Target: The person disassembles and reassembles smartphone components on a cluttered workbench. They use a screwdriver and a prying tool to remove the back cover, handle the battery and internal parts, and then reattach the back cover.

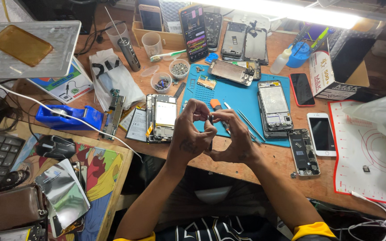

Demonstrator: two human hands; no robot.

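Two bare hands meet at the bench (264,160) front edge, raised just above it; left hand (188,134) and right hand (235,138) curl toward each other, fingertips nearly touching; a small dark part (211,119) sits pinched between them, too small to say exactly what it is; left hand's grip is pressed together on its near side, thumb against forefinger; right hand's grip closes on the other side, fingertips on the part too, though which hand carries the weight I cannot tell.

Judging by size, the part is very light, stiff, probably fragile and easy to drop; best held by its edges with fingertip pressure only, no squeezing on the flat face.

Part lies right in the gap between both grips, over the near edge of the blue repair mat (242,96); orange-handled screwdriver (216,105) rests on the mat just behind the hands; tweezers (249,124) lie just right of them; opened phone with battery showing (161,117) sits to the left, off the mat; stripped phone frame (274,107) stands on the mat to the right; small phone board shell (304,151) and white phone (321,133) further right; blue tape dispenser (70,117) well apart at left.
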